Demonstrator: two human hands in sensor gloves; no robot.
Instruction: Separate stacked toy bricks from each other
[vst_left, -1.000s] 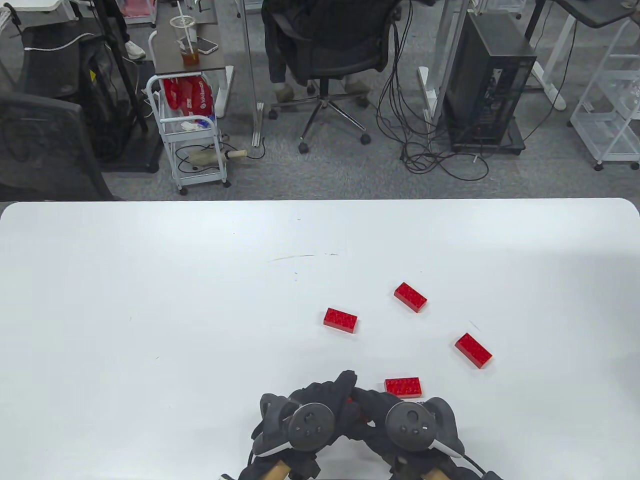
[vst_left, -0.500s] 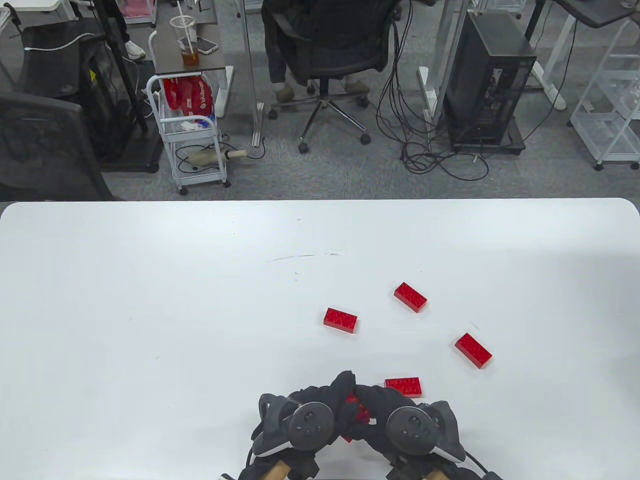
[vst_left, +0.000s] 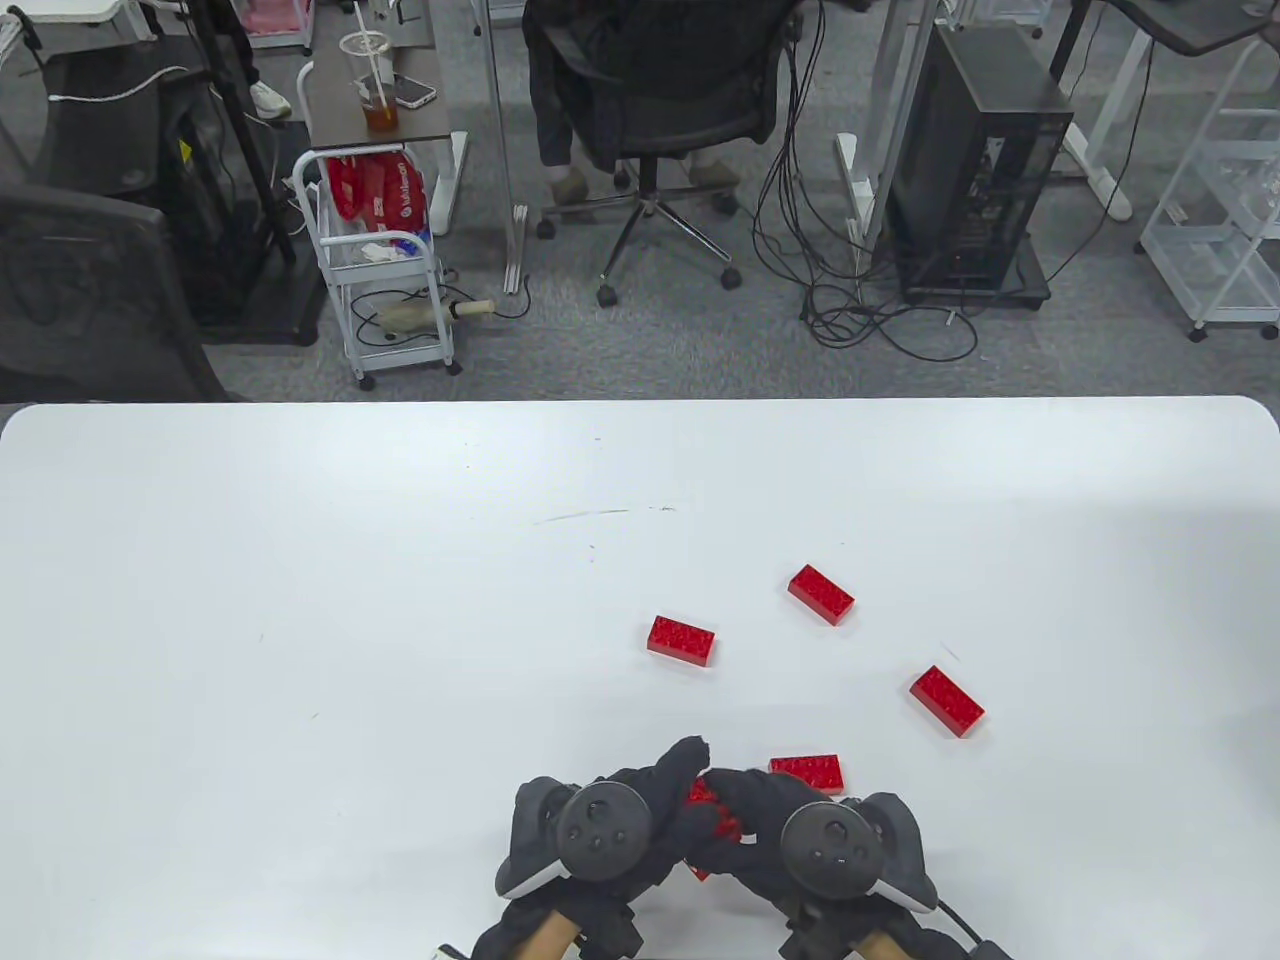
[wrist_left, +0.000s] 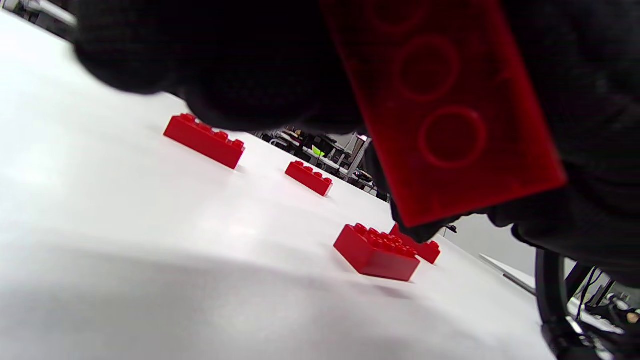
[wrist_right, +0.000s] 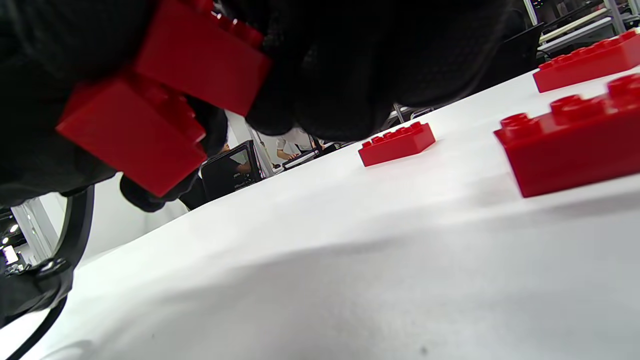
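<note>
Four loose red bricks on the white tabletop (vst_left: 300, 600), all flat and studs up: far brick (vst_left: 821, 594), middle brick (vst_left: 681, 640), right brick (vst_left: 947, 700), near brick (vst_left: 807, 773). All four well apart from one another; near brick just beside the right hand (vst_left: 800, 850).

Two hands at the near edge, fingertips meeting. Left hand (vst_left: 610, 835) and right hand both clenched on the stack (vst_left: 712, 812), held between them above the tabletop, mostly hidden by black gloves from above. One tracker on the back of each hand, two in all.

From the right wrist, two bricks visible in the stack (wrist_right: 160, 95), upper one tilted and partly levered off the lower, still touching along one end. From the left wrist, only the hollow underside of the stack (wrist_left: 445, 115), three round tubes showing, fingers (wrist_left: 240, 65) wrapped around it. Cannot tell whether more than two bricks in the stack.
</note>
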